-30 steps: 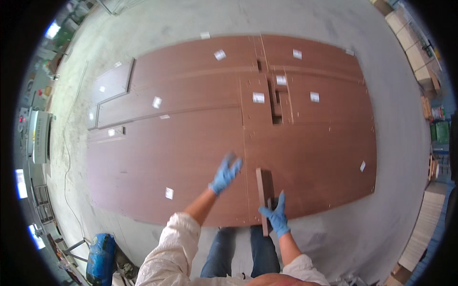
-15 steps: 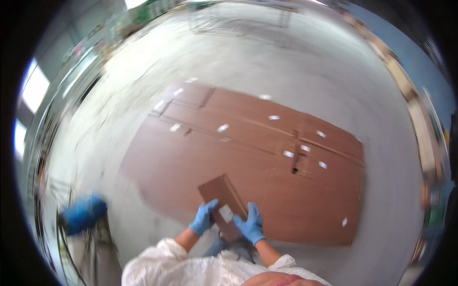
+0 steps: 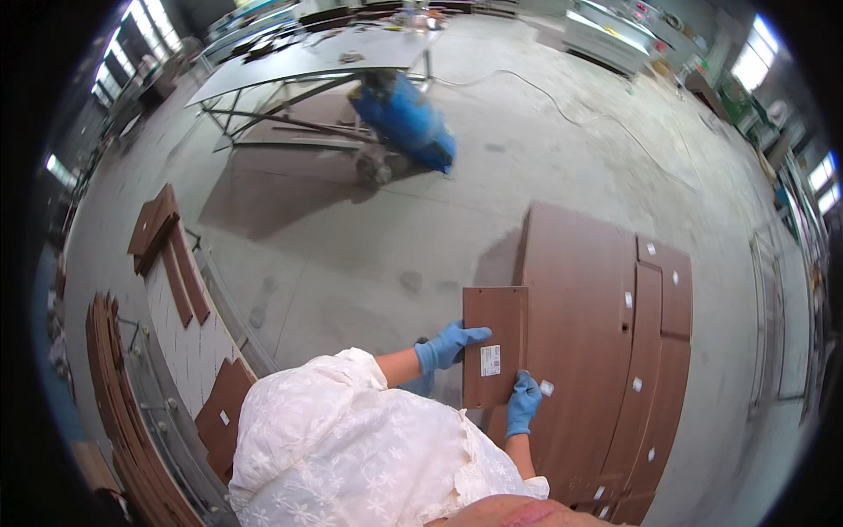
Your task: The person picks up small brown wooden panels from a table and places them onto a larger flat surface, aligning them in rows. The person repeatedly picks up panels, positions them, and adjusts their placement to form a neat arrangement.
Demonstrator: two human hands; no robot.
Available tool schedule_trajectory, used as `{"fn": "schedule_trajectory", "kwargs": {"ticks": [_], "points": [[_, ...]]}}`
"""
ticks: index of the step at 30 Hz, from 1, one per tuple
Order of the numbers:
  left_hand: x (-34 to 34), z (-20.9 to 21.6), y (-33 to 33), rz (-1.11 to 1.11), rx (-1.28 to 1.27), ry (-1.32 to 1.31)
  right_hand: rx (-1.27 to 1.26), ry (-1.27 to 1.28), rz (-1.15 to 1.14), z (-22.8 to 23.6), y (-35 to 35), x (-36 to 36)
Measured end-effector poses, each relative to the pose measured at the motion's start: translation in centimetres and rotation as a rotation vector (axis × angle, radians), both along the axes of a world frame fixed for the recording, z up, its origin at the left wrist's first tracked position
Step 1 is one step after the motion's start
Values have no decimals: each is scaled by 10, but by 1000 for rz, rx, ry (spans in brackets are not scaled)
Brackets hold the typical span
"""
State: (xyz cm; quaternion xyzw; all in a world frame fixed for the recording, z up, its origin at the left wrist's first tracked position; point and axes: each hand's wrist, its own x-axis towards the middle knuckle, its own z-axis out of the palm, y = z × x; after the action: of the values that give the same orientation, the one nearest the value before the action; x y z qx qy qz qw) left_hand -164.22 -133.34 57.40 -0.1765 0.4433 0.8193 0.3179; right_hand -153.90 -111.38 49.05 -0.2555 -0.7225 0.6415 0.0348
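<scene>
Both my hands wear blue gloves and hold a small brown rectangular panel (image 3: pixel 477 316) with a white label on its face. My left hand (image 3: pixel 450 345) grips the panel's left edge, thumb laid over the front. Lower on the opposite edge, my right hand (image 3: pixel 523 402) is closed round the panel's border. Just right of it lies a stack of large brown panels (image 3: pixel 575 290), with smaller pieces and white labels on top. The held panel overlaps the near left part of that stack in the view.
A roller conveyor (image 3: pixel 162 422) on the left carries a white board (image 3: pixel 176 338) and brown pieces (image 3: pixel 230 408). Long brown strips (image 3: pixel 123 413) lie beside it. Ahead stand a metal-legged table (image 3: pixel 307 66) and a blue cylindrical thing (image 3: pixel 406 121). A cable (image 3: pixel 571 105) crosses the floor.
My view has swung to the left, bringing in the conveyor and table; the panel stack now sits on the right. The small panel is still in both hands, held more upright in the picture.
</scene>
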Motion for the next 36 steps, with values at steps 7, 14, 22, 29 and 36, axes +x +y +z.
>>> {"fn": "schedule_trajectory", "kwargs": {"ticks": [7,14,22,29,36], "points": [[-149,22,-185,185,-84,38,-15,105,324,39,-153,-223],[-270,27,-298,259,-46,-57,65,79,503,42,-254,-410],[-398,25,-438,665,156,8,-22,22,858,40,-434,-628],[-452,17,-569,1026,126,46,22,7,1117,53,-653,-760],[-526,-6,-787,1105,-5,125,-74,8,1210,41,-880,-840]]}}
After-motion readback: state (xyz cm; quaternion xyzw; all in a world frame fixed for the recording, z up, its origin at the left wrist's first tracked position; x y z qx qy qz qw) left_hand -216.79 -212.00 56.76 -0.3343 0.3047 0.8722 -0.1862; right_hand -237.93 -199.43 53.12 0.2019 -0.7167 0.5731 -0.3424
